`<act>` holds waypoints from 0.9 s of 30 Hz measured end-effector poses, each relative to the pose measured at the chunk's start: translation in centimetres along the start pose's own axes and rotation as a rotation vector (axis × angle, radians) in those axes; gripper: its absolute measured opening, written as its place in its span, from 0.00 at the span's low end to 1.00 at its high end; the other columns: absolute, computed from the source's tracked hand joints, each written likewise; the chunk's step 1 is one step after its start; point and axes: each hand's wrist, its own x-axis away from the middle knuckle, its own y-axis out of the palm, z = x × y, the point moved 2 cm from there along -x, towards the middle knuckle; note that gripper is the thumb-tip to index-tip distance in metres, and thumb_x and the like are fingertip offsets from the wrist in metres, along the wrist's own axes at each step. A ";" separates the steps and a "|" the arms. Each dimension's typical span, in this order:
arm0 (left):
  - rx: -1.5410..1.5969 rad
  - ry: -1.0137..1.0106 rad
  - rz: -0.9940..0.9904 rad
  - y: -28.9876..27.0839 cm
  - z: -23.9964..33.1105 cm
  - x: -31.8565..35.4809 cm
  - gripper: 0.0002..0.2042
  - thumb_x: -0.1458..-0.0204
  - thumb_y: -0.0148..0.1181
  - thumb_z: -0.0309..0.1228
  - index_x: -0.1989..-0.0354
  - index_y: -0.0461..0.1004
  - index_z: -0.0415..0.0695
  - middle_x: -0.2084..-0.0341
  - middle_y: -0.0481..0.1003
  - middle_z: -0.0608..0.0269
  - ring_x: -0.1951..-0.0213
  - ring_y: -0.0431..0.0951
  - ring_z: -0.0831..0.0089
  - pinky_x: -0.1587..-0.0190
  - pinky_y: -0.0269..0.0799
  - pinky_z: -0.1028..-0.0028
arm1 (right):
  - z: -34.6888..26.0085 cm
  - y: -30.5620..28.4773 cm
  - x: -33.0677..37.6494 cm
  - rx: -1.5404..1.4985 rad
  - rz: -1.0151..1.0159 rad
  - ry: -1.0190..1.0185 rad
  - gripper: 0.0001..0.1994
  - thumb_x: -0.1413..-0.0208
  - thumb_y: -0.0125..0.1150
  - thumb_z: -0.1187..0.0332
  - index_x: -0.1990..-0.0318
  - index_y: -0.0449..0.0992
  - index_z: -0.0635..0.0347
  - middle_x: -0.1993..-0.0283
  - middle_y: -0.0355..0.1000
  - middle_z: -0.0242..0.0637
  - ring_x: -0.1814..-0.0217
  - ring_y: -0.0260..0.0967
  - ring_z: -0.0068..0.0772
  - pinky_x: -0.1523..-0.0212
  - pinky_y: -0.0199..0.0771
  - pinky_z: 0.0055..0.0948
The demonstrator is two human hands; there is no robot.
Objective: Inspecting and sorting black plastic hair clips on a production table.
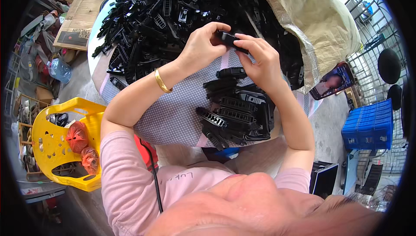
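Observation:
Over the table's middle, both hands meet on a small, long black plastic part [228, 39]. My left hand [203, 44] pinches its left end between thumb and fingers, a gold bangle on the wrist. The fingers and thumb of my right hand [261, 59] close on its right end. The fingers cover both ends, so its exact kind is unclear. Below my right hand lies a small heap of similar black plastic parts [236, 113], some with ladder-like slots. Beyond my hands spreads a far larger pile of loose black parts [162, 12].
A patterned cloth [167, 114] covers the round table. A large beige woven sack [316, 14] lies at the right, beside a phone [333, 81]. To the left stands a yellow plastic chair [47, 145] holding red bags. A blue crate [367, 125] stands on the right.

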 end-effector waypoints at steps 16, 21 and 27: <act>0.135 0.096 -0.090 -0.9 1.1 0.3 0.15 0.51 0.64 0.25 0.54 0.74 0.40 0.70 0.77 0.67 0.70 0.74 0.85 0.66 0.71 0.86 | 1.8 -1.3 -0.2 -0.335 -0.278 0.426 0.24 0.59 0.71 0.69 0.52 0.73 0.65 0.62 0.75 0.37 0.57 0.70 0.23 0.54 0.69 0.24; 0.169 0.193 -0.056 -0.7 1.5 0.4 0.14 0.52 0.64 0.25 0.55 0.75 0.41 0.70 0.77 0.69 0.71 0.74 0.86 0.67 0.71 0.86 | 0.8 -1.4 -0.2 -0.164 -0.175 0.351 0.18 0.57 0.69 0.73 0.57 0.75 0.67 0.66 0.76 0.34 0.63 0.71 0.22 0.58 0.70 0.22; 0.363 0.027 -0.121 -1.1 1.9 0.6 0.15 0.54 0.66 0.26 0.56 0.75 0.38 0.69 0.76 0.67 0.72 0.72 0.87 0.67 0.70 0.86 | 2.7 -2.1 -0.1 -0.716 -0.297 0.587 0.16 0.48 0.63 0.69 0.52 0.73 0.67 0.57 0.75 0.36 0.58 0.70 0.23 0.55 0.69 0.20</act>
